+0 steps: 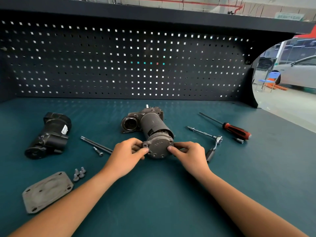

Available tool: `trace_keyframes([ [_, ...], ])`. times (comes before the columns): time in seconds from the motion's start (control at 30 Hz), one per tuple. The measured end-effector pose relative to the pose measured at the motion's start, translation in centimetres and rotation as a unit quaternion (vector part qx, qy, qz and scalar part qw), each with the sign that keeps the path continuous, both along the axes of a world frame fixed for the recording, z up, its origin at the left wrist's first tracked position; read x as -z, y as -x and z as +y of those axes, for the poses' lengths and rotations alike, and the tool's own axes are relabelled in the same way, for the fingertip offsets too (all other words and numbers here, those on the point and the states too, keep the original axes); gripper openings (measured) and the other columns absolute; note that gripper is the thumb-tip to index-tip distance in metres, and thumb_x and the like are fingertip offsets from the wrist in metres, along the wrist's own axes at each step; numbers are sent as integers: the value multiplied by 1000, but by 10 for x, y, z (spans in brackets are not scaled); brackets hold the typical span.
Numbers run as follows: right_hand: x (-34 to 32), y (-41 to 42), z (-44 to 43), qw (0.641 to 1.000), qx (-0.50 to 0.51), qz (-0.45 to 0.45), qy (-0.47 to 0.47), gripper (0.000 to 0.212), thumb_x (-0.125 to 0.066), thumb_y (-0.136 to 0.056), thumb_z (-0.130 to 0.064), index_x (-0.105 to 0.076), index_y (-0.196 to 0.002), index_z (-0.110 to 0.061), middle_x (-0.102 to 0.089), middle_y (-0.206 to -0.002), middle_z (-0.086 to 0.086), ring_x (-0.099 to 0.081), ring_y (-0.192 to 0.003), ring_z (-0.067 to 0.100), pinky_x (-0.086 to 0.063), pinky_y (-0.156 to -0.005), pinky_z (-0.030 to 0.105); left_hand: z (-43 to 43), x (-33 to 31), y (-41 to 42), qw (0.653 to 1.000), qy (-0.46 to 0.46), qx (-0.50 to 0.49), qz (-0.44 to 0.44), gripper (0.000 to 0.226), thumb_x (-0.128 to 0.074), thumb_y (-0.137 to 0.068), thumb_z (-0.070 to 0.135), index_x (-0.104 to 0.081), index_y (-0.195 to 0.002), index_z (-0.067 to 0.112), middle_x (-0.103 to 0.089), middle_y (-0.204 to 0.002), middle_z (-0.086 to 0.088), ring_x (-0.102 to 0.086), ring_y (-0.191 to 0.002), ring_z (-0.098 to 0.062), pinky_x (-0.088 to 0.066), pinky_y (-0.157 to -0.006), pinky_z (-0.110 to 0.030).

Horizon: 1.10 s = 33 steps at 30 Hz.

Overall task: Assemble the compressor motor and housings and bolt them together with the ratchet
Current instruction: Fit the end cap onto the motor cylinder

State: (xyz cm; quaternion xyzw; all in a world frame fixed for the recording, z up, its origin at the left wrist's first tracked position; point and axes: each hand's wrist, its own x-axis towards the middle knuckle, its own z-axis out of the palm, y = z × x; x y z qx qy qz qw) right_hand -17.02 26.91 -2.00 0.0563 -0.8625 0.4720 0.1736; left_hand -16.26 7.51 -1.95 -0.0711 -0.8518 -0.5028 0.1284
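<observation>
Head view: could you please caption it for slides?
Left hand and right hand hold the round grey metal end cap against the grey cylindrical motor.

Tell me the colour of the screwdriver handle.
Red and black; the screwdriver handle shows best in the head view, right of the ratchet.

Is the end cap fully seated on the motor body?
Not fully: a dark gap shows between the end cap and the motor body, while left hand and right hand pinch it.

Motor (pixel 154 125) centre; ratchet (pixel 209 144) right, long bolts (pixel 96 144) left
</observation>
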Motion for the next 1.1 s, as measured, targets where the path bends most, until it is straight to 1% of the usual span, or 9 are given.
trace_keyframes([
  [0.13,2,4,-4,1000,5,19,-6,18,-74,-79,-25,-76,-90,-11,-62,-69,-10,-56,-64,-4,-36,-61,-1,-4,4,4,1000,2,-10,1,21,-66,-84,11,-58,-76,28,-68,-71,3,-68,-70,-12,-54,-73,-34],
  [0.23,0,4,-2,999,15,42,8,19,-76,-77,-23,-75,-92,-12,-68,-83,0,-60,-71,6,-39,-67,3,-4,4,4,1000,13,-8,-3,17,-68,-82,15,-59,-75,28,-68,-71,5,-68,-72,-14,-53,-72,-33],
  [0.33,-8,3,-3,994,3,108,-12,21,-78,-75,-18,-75,-95,-13,-60,-87,-2,-56,-72,7,-38,-69,2,-4,4,1,990,142,-8,4,10,-71,-78,30,-66,-73,23,-69,-73,7,-65,-74,-12,-50,-69,-29],
  [0.4,-13,4,-7,990,-13,129,-57,26,-77,-75,-18,-74,-100,-12,-54,-89,-5,-52,-76,9,-37,-72,7,-1,3,-1,969,246,-25,15,23,-68,-79,41,-70,-81,18,-69,-80,2,-62,-81,-17,-50,-72,-34],
  [0.47,-17,7,-9,987,-17,130,-92,28,-77,-76,-19,-73,-102,-11,-51,-90,-5,-49,-78,9,-35,-73,12,3,2,0,958,285,-35,14,30,-64,-81,46,-71,-88,18,-65,-87,-1,-59,-88,-22,-48,-76,-37],
  [0.7,-28,15,-6,983,-20,134,-123,28,-77,-75,-20,-73,-101,-11,-51,-89,-5,-49,-76,7,-32,-69,8,12,7,7,943,330,-42,17,39,-56,-83,56,-68,-91,20,-60,-94,1,-58,-94,-23,-44,-71,-33],
  [0.83,-35,16,-3,979,-32,141,-140,27,-78,-74,-18,-73,-99,-11,-51,-89,-5,-49,-75,8,-32,-67,7,15,9,12,944,325,-50,23,45,-57,-79,61,-68,-88,19,-59,-90,2,-59,-92,-23,-43,-68,-32],
  [0.93,-41,17,-2,976,-44,143,-161,27,-78,-74,-17,-73,-100,-11,-52,-90,-3,-49,-76,10,-32,-70,11,19,9,15,944,324,-51,24,47,-58,-77,63,-65,-84,18,-52,-81,5,-59,-89,-23,-38,-63,-31],
  [1.1,-47,19,0,972,-63,132,-185,26,-78,-73,-19,-74,-98,-12,-52,-88,-3,-48,-74,9,-31,-68,12,18,9,17,958,281,-52,10,41,-64,-72,63,-56,-70,22,-53,-75,7,-59,-81,-21,-35,-57,-30],
])
